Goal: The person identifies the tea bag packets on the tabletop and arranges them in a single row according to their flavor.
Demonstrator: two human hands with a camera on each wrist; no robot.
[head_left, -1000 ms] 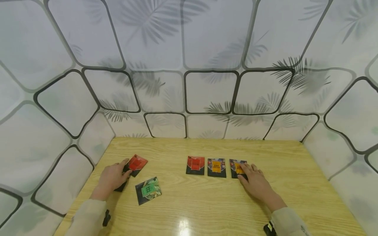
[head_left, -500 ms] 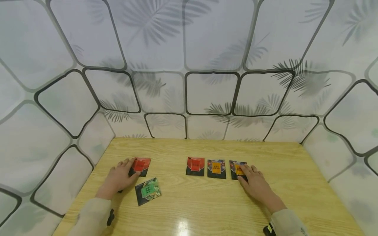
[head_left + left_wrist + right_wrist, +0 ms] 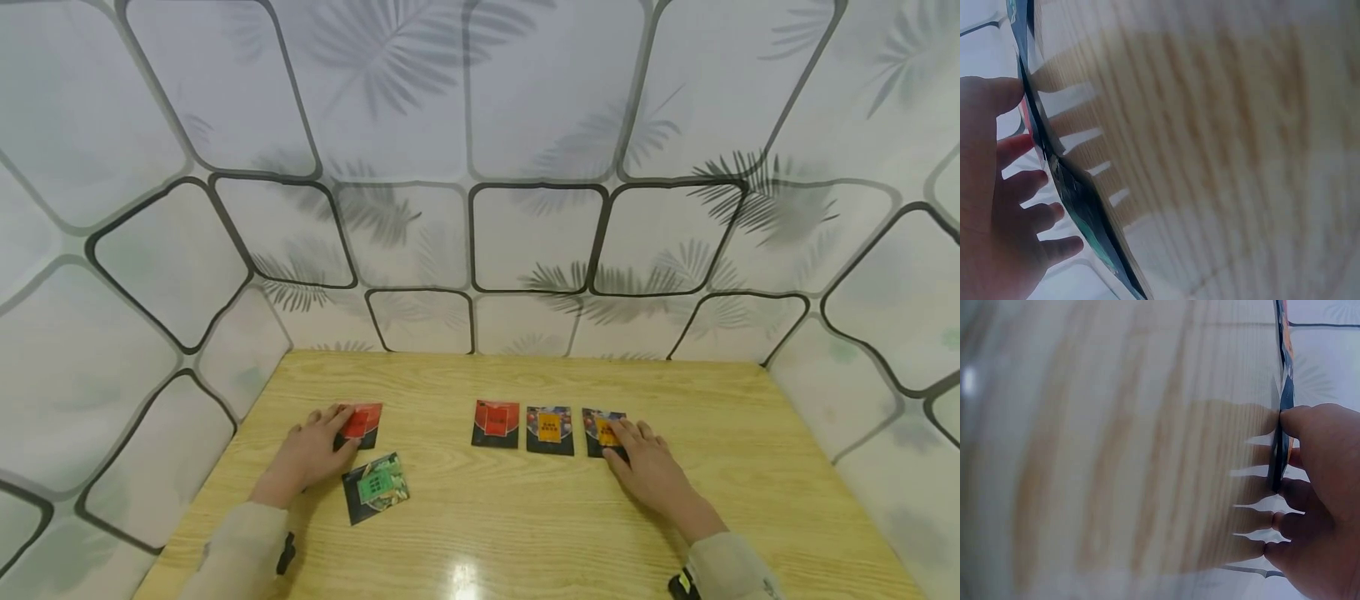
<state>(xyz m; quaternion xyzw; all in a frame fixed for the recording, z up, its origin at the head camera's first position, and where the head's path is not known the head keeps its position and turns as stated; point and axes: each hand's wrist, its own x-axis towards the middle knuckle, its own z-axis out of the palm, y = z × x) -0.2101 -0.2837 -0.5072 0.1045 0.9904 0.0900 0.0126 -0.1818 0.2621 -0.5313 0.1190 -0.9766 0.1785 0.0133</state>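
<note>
My left hand (image 3: 311,454) lies over the left edge of a flat red-and-black packet (image 3: 363,425), fingertips and thumb on its face. In the left wrist view, a dark packet with green on it (image 3: 1088,222) lies below the outer fingers; the head view has it almost wholly hidden by the hand. Just nearer and to the right sits a green-and-black packet (image 3: 376,488), turned at an angle. My right hand (image 3: 654,471) rests its spread fingers and thumb on a packet with an orange label (image 3: 606,431), covering its right part.
Between the hands, another red-and-black packet (image 3: 496,423) and another orange-labelled packet (image 3: 550,430) lie in a row with the one under the right hand. All rest on a wood-grain table (image 3: 480,517). A patterned wall covering (image 3: 525,242) rises at the back and sides.
My left hand has moved right, and the red packet beside it has turned from tilted to nearly straight and shifted slightly right and nearer. The right hand has stayed on its packet.
</note>
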